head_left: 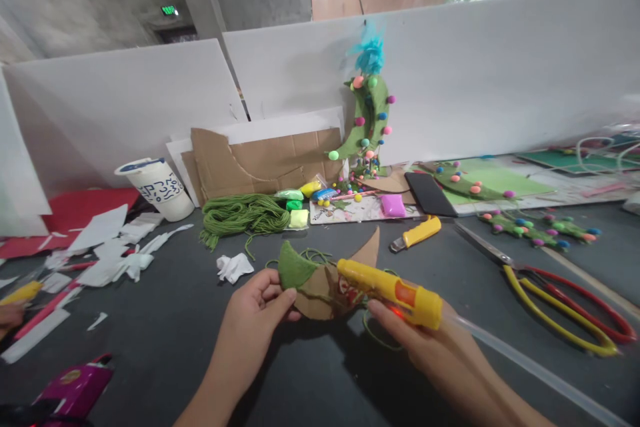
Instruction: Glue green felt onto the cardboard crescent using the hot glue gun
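My left hand point(260, 310) pinches the left side of a crescent-shaped cardboard piece point(316, 303), whose left tip is wrapped in green yarn point(295, 267). Its right tip is bare cardboard. In my right hand point(420, 340) is a yellow hot glue gun point(390, 283), with a long clear glue stick coming out of its back end. The gun's nozzle points left, just over the cardboard; whether it touches cannot be made out. Loose green yarn trails behind and below the piece. Part of the crescent's middle is hidden behind the gun.
Behind my hands lie a green yarn bundle point(245, 217), crumpled paper point(235, 268), a yellow utility knife point(416, 233) and a black phone point(430, 193). Large scissors point(540, 293) lie right. A pompom-covered green crescent point(377, 113) stands at back. Another person's hand point(11, 317) shows far left.
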{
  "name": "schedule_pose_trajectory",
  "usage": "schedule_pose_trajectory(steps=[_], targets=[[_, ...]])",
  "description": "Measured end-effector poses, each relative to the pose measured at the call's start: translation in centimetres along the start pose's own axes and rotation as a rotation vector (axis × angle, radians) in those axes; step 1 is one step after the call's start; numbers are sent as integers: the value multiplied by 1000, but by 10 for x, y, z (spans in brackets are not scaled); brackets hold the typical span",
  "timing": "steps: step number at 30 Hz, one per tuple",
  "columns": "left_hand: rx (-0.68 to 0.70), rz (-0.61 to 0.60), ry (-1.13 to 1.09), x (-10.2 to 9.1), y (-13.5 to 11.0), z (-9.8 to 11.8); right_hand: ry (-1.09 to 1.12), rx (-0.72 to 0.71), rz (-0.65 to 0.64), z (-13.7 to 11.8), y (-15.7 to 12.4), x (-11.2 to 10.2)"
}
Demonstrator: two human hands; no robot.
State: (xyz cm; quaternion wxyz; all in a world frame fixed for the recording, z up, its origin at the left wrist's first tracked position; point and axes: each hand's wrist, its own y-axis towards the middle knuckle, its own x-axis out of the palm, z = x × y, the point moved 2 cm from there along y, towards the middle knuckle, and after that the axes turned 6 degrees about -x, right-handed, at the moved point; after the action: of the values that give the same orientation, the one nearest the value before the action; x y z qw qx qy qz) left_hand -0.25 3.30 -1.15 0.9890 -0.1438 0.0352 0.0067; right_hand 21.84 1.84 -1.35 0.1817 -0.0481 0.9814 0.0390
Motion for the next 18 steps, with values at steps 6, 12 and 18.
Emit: schedule_pose_trajectory(steps=[6, 12, 18], targets=[[62, 121, 11, -22, 9, 2, 179, 144, -414, 7, -9, 17], [119, 172, 4, -33, 9, 6, -156, 50, -504, 8, -19, 31], [98, 133, 3, -27, -2, 10, -705, -233, -399, 10, -16, 25]])
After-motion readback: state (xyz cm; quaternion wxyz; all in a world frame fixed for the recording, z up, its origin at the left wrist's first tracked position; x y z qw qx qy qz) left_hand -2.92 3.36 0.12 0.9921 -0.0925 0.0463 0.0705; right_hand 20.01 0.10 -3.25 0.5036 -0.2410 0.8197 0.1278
